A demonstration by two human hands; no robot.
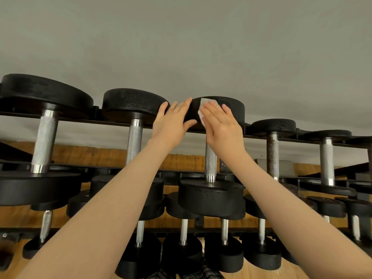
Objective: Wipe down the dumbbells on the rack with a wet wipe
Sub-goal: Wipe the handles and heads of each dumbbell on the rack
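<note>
Grey wall [181, 47] behind the rack [100, 120]. Right hand [223, 125] presses the wipe [203, 109] flat on the dumbbell [233, 109] head at twelve o'clock; left hand [171, 121] steadies it, fingers straight. Wiping underway; handle likely next.

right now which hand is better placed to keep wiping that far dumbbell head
Right. The right hand already presses the wet wipe flat against the dumbbell head. The left hand is bare and only rests on that head's left edge.
</note>
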